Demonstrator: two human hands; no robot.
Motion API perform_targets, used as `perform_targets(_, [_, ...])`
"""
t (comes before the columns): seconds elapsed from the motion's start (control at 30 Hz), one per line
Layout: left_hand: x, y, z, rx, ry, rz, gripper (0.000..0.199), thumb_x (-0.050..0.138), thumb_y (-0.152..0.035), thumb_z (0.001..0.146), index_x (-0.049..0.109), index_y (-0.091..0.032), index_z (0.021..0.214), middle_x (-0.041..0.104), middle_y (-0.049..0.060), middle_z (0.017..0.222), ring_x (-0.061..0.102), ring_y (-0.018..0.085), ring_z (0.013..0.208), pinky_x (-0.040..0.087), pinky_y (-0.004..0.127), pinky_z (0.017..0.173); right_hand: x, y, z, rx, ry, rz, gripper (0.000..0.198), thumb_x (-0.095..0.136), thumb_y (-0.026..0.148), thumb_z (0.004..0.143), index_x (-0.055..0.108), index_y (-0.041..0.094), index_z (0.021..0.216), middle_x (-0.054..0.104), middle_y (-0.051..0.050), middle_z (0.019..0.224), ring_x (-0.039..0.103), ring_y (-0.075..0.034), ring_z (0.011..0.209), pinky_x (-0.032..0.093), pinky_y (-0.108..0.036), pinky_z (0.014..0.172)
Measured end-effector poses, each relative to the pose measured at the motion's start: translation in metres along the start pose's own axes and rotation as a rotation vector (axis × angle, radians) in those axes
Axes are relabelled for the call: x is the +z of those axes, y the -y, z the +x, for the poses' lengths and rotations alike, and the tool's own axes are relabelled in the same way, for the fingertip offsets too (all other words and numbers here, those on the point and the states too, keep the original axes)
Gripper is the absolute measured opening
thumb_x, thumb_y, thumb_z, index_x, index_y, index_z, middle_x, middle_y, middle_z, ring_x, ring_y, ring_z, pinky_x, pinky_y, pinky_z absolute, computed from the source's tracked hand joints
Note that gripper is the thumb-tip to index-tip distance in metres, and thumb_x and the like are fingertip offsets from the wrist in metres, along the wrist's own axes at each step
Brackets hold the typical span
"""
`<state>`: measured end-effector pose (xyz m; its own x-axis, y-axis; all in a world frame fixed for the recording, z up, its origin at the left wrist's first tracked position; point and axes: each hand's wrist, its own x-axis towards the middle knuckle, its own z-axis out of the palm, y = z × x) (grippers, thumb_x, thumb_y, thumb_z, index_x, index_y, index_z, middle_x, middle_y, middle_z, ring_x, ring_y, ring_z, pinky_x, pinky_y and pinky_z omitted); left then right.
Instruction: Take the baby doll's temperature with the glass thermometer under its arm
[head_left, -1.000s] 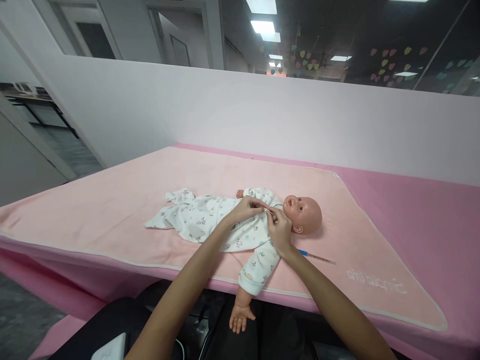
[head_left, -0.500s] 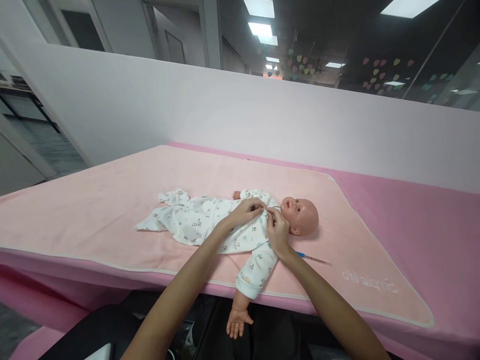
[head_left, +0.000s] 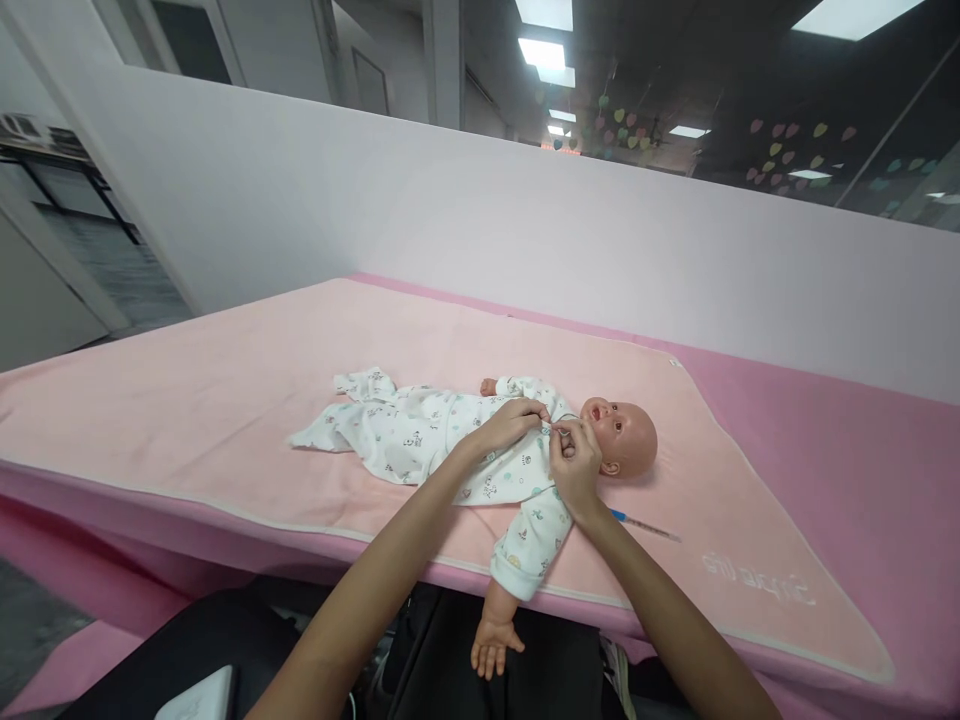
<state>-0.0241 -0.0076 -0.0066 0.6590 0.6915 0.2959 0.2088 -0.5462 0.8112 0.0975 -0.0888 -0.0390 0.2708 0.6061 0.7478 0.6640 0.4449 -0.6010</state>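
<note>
1. Centre a clock on the chest of the doll (head_left: 628,440) lying on the pink-covered tabletop (head_left: 847,460): head at three, feet at nine. At that centre the left hand (head_left: 515,424) and right hand (head_left: 576,465) nearly meet, fingers of both pinching the white printed top (head_left: 506,478).
2. The cloth could slip if either pinch loosens.
3. The near doll arm (head_left: 496,632) overhangs at six; snagging it might drag everything.
4. The right forearm (head_left: 641,580) could knock the blue-ended stick (head_left: 649,527) at half past four.
5. Counted: one doll, one top, one stick, two hands.
</note>
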Motion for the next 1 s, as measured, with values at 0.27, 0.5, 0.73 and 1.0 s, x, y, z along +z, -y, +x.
perform_targets(0.27, [0.003, 0.003, -0.003, -0.009, -0.061, -0.113, 0.017, 0.041, -0.018, 0.065, 0.058, -0.015, 0.066, 0.054, -0.001, 0.064, 0.048, 0.014, 0.065, 0.037, 0.023, 0.064, 0.0, 0.003, -0.001, -0.069, 0.076, -0.163, 0.011, 0.053, 0.03, 0.079, 0.052, 0.019, 0.077, 0.049, 0.001, 0.066, 0.041, -0.01, 0.052, 0.039, -0.024, 0.052])
perform_targets(0.5, [0.0, -0.003, -0.004, -0.047, -0.018, -0.172, 0.016, 0.046, -0.02, 0.07, 0.06, -0.013, 0.068, 0.051, -0.001, 0.058, 0.045, 0.011, 0.058, 0.033, 0.021, 0.056, 0.001, 0.003, -0.001, 0.015, 0.083, -0.166, 0.018, 0.057, 0.037, 0.078, 0.053, 0.019, 0.077, 0.051, 0.002, 0.063, 0.046, -0.011, 0.053, 0.041, -0.024, 0.053])
perform_targets(0.73, [-0.001, -0.004, -0.005, -0.087, -0.016, -0.183, 0.023, 0.049, -0.025, 0.075, 0.063, -0.013, 0.089, 0.049, -0.002, 0.054, 0.042, 0.01, 0.052, 0.032, 0.021, 0.053, 0.0, 0.004, 0.0, 0.133, 0.121, -0.069, 0.016, 0.053, 0.029, 0.08, 0.058, 0.017, 0.089, 0.054, 0.001, 0.067, 0.047, -0.01, 0.052, 0.042, -0.023, 0.053])
perform_targets(1.0, [-0.002, -0.008, -0.005, -0.125, -0.119, -0.074, 0.026, 0.048, -0.032, 0.078, 0.065, -0.014, 0.082, 0.059, 0.001, 0.067, 0.049, 0.012, 0.06, 0.037, 0.022, 0.058, 0.001, -0.001, 0.002, 0.081, 0.113, -0.09, 0.013, 0.046, 0.024, 0.084, 0.057, 0.017, 0.086, 0.058, -0.004, 0.08, 0.053, -0.014, 0.07, 0.045, -0.026, 0.063])
